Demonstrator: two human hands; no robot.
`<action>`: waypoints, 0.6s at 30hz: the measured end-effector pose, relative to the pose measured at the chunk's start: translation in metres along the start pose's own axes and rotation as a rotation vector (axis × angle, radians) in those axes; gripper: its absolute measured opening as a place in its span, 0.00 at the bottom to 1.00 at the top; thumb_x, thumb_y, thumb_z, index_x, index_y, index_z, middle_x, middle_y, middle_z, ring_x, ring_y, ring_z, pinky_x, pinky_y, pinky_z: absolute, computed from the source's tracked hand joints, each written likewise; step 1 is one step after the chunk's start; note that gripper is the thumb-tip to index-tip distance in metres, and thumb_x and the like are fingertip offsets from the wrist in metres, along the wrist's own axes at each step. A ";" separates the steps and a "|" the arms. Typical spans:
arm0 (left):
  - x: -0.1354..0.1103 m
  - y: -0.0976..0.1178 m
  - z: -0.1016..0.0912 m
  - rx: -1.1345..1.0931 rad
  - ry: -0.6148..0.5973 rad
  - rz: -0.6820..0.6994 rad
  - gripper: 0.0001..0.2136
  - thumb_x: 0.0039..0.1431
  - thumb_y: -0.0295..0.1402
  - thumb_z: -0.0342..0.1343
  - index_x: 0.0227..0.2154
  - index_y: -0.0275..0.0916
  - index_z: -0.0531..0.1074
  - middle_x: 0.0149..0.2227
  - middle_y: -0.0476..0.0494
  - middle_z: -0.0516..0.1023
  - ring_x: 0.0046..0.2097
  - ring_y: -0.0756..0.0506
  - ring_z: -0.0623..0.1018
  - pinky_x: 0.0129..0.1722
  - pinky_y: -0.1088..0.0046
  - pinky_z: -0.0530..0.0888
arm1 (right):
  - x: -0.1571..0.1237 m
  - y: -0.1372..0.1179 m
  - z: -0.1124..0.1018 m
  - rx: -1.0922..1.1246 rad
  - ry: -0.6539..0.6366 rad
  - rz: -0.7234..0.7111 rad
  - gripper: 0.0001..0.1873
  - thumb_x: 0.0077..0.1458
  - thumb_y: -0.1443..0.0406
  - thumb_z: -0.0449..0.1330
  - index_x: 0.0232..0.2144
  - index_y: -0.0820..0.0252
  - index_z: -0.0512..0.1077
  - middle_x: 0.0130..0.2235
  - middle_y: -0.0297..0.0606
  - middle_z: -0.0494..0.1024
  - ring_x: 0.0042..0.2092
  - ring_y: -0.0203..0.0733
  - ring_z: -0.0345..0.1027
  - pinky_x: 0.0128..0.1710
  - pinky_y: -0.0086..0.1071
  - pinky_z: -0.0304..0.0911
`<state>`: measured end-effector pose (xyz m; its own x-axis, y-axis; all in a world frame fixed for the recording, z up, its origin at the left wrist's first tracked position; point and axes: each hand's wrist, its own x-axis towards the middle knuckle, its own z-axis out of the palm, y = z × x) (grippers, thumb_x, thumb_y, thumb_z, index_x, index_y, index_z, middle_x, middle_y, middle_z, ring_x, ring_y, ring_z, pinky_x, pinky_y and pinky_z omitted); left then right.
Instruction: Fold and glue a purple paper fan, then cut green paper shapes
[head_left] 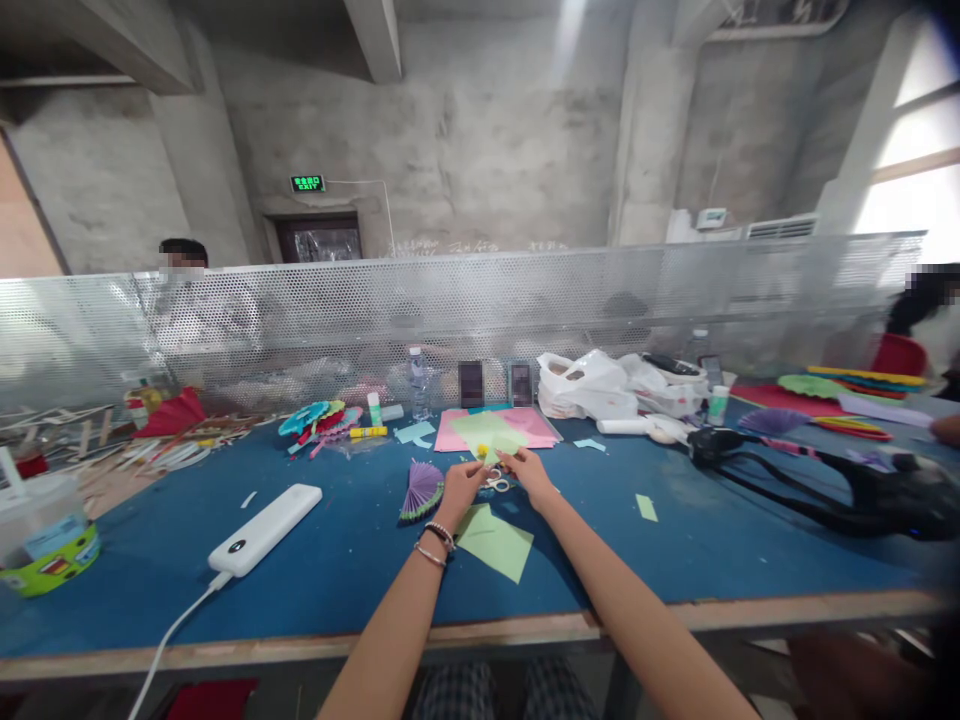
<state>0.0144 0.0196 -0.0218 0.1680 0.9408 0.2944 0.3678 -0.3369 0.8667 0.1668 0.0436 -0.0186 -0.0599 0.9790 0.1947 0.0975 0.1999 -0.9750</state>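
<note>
Over the middle of the blue table, my left hand [463, 490] and my right hand [532, 476] face each other, fingers pinched on a pale green sheet of paper [504, 438]. A small yellow piece [482, 452] shows at my left fingertips; its kind is unclear. Just below my fingers lie scissors [498, 483] with pale handles, partly hidden. Nearer to me rests a light green paper [499, 542] with a crease or overlapping edge. Behind my hands is a stack of pink paper [536, 428]. Left of my left wrist lies a purple pleated paper fan [422, 488] with green edging.
A white power bank [266, 530] with a cable lies at left, near a plastic cup [45, 530]. Glue sticks [368, 432], colourful paper flowers [319, 425] and plastic bags [589, 385] line the back. A black strap device [825, 490] lies at right. A perforated metal screen [375, 310] stands behind.
</note>
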 end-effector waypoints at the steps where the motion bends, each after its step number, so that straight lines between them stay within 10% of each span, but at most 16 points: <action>1: 0.000 0.001 0.000 0.007 0.001 -0.004 0.14 0.59 0.39 0.50 0.40 0.32 0.69 0.39 0.44 0.73 0.39 0.46 0.74 0.38 0.66 0.73 | 0.000 0.000 0.000 -0.003 -0.002 0.001 0.14 0.57 0.60 0.54 0.42 0.65 0.67 0.40 0.38 0.71 0.37 0.36 0.68 0.36 0.34 0.67; 18: -0.002 0.006 0.002 0.043 -0.031 -0.034 0.13 0.60 0.38 0.49 0.40 0.33 0.68 0.39 0.44 0.73 0.37 0.48 0.74 0.37 0.66 0.73 | -0.005 -0.007 0.001 -0.062 -0.011 -0.030 0.15 0.57 0.60 0.54 0.42 0.65 0.67 0.41 0.39 0.71 0.39 0.38 0.68 0.38 0.36 0.66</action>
<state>0.0176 0.0162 -0.0181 0.1823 0.9505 0.2518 0.4126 -0.3064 0.8578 0.1650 0.0372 -0.0132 -0.0748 0.9721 0.2221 0.1569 0.2314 -0.9601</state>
